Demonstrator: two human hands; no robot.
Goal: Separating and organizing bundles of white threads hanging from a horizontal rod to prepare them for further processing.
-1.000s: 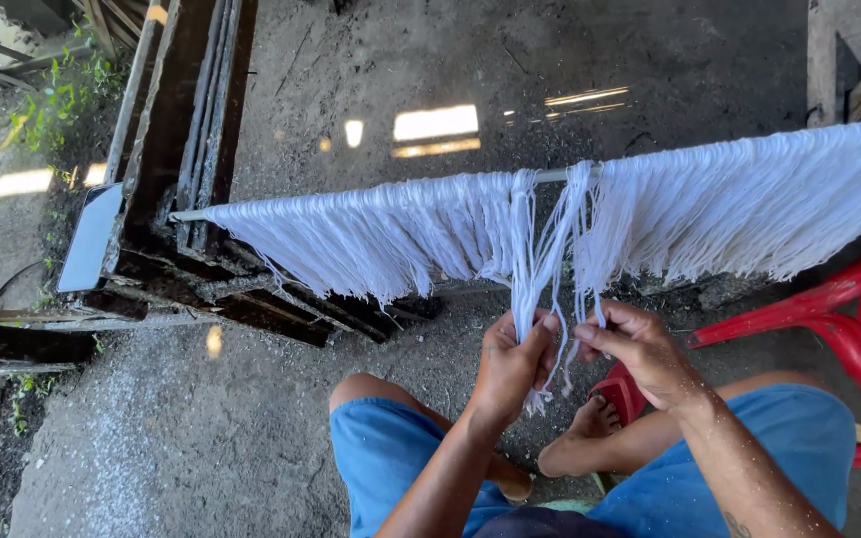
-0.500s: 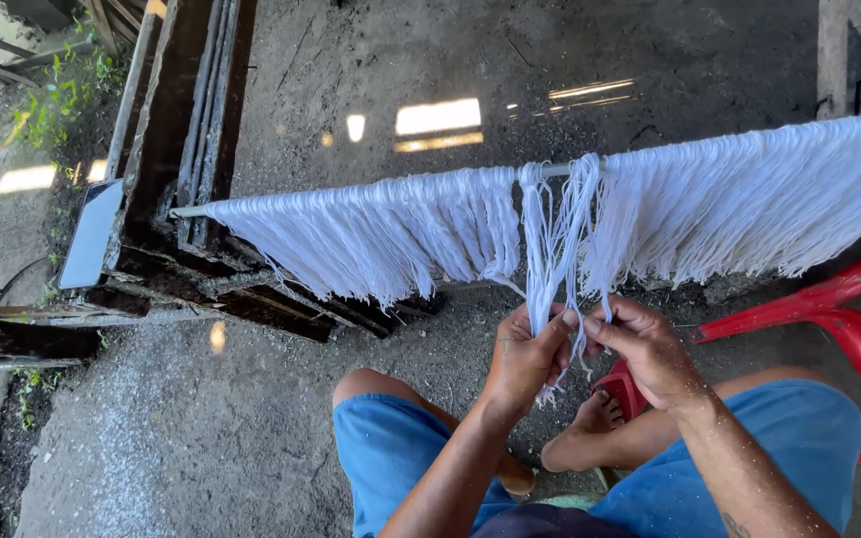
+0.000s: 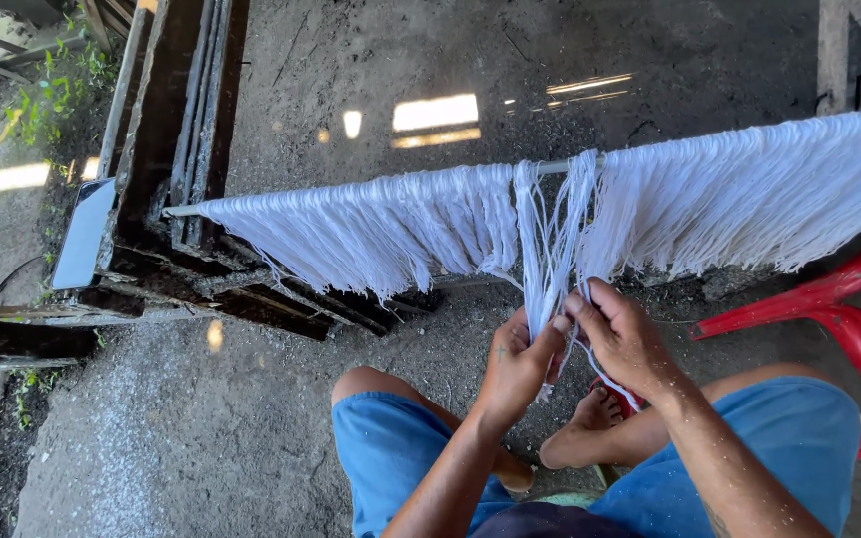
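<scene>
- Head view, centre of the frame: a thin metal rod [image 3: 550,167] runs from middle left up toward the right edge, tilted slightly upward to the right. White threads [image 3: 381,224] hang over it in a dense fringe on both sides of a small gap.
- In that gap, just right of centre, a separate bundle of threads [image 3: 548,249] drops from the rod down into both hands.
- The left hand [image 3: 516,365], lower centre, is closed around the bundle, its thumb pressed against the strands near the top of the fist; the fingers are curled tight on the threads.
- The right hand [image 3: 622,339], just beside it on the right and touching it at the fingertips, pinches a few strands between thumb and forefinger; its other fingers are bent in narrowly. A loose strand trails below this hand.
- Bottom of the frame: the person's knees in blue shorts [image 3: 391,448], and a bare foot [image 3: 580,438] beneath the hands, resting on a red sandal [image 3: 605,389] that is mostly hidden.
- Right edge: part of a red plastic chair [image 3: 849,319], below the right stretch of fringe.
- Left side: a dark wooden frame [image 3: 176,130] reaching from the top edge down to middle left, where the rod's left end lies on it. A flat phone-like slab [image 3: 83,234] leans against its left face.
- The ground is grey dirt [image 3: 201,418] with bright patches of sunlight in the upper middle; green weeds [image 3: 42,110] show in the upper left corner.
</scene>
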